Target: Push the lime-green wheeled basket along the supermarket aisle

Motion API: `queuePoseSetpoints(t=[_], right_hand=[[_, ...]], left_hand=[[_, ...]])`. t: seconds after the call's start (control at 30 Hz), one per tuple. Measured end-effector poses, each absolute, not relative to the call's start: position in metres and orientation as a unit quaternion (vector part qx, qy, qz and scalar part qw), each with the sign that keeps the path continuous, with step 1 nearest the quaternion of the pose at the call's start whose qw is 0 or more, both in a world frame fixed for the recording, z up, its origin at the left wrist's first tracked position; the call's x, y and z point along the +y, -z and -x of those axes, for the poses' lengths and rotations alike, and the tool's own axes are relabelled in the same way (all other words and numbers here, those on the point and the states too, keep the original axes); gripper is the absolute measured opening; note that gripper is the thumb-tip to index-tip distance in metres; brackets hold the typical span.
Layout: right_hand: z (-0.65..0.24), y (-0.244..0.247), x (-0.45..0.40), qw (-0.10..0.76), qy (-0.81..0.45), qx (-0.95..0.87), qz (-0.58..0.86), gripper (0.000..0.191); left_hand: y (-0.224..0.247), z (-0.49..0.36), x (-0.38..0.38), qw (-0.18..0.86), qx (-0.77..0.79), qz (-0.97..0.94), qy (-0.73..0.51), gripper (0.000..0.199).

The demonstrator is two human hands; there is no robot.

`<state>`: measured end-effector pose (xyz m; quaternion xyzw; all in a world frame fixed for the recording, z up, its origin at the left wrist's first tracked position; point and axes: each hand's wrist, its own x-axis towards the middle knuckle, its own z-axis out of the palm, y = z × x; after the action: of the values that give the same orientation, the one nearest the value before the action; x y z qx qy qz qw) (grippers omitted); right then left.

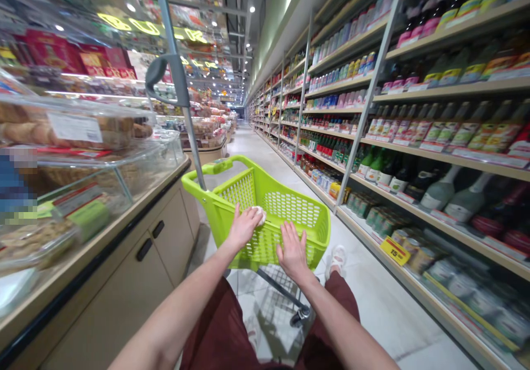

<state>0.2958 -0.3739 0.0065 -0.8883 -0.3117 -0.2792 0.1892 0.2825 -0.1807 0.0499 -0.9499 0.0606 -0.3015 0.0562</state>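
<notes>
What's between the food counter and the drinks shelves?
In the head view, the green cart and the person's legs are between the counter and shelves, above pale floor.

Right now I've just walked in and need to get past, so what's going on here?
A person in dark red trousers has both bare hands at a green shopping cart in a store aisle. The left hand holds a white cloth at the cart's near rim; the right hand is spread at its near side, contact unclear. A display counter stands left, shelves of bottles right.
</notes>
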Motion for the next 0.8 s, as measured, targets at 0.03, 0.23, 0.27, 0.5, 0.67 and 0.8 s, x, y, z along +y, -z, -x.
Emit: queuePoseSetpoints(t=[0.03, 0.23, 0.27, 0.5, 0.67, 0.8], right_hand=[[-0.298, -0.006, -0.377, 0.19, 0.281, -0.302, 0.891, 0.05], [-0.299, -0.003, -0.385, 0.203, 0.29, -0.265, 0.897, 0.048], [-0.298, -0.003, -0.385, 0.204, 0.291, -0.265, 0.897, 0.048], [-0.295, -0.006, -0.392, 0.199, 0.293, -0.262, 0.898, 0.05], [-0.298, -0.007, -0.399, 0.208, 0.29, -0.246, 0.901, 0.049], [-0.298, -0.005, -0.394, 0.22, 0.283, -0.247, 0.9, 0.049]], left_hand=[[-0.052, -0.282, -0.175, 0.053, 0.043, 0.95, 0.306, 0.033], [-0.054, -0.282, -0.17, 0.037, 0.006, 0.952, 0.305, 0.034], [-0.05, -0.283, -0.181, 0.032, 0.016, 0.953, 0.3, 0.034], [-0.029, -0.293, -0.266, -0.007, 0.101, 0.955, 0.279, 0.029], [-0.038, -0.288, -0.243, -0.012, 0.071, 0.957, 0.282, 0.033], [-0.043, -0.282, -0.219, -0.006, 0.023, 0.957, 0.289, 0.038]])
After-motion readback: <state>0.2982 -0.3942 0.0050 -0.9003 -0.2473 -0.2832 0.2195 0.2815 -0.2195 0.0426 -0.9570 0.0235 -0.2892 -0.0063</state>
